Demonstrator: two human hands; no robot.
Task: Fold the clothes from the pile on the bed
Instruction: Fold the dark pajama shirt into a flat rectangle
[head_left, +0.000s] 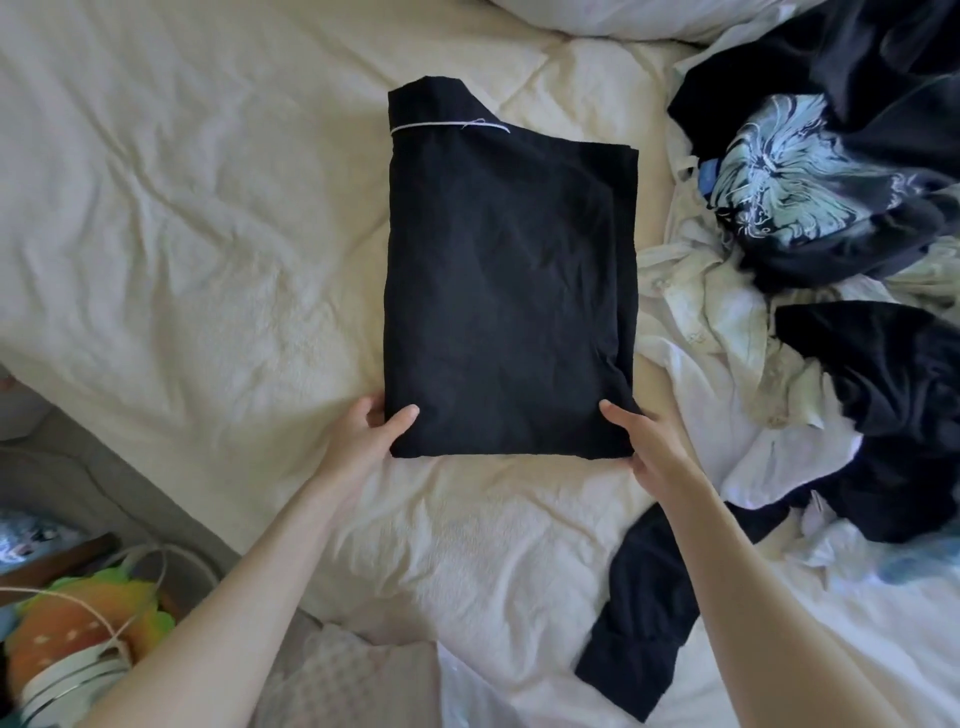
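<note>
A black garment (509, 291) with thin white piping near its far end lies folded into a tall rectangle in the middle of the cream bed cover (182, 234). My left hand (371, 431) pinches its near left corner, thumb on top and fingers underneath. At the near right corner my right hand (647, 447) grips the edge the same way. The pile of unfolded clothes (831, 260) lies to the right: dark pieces, one with a pale blue print, and white ones.
A dark garment (644, 613) trails over the near edge of the bed on the right. A pillow (623, 15) lies at the far end. Beside the bed at lower left are an orange and green plush (83, 634) and white cords.
</note>
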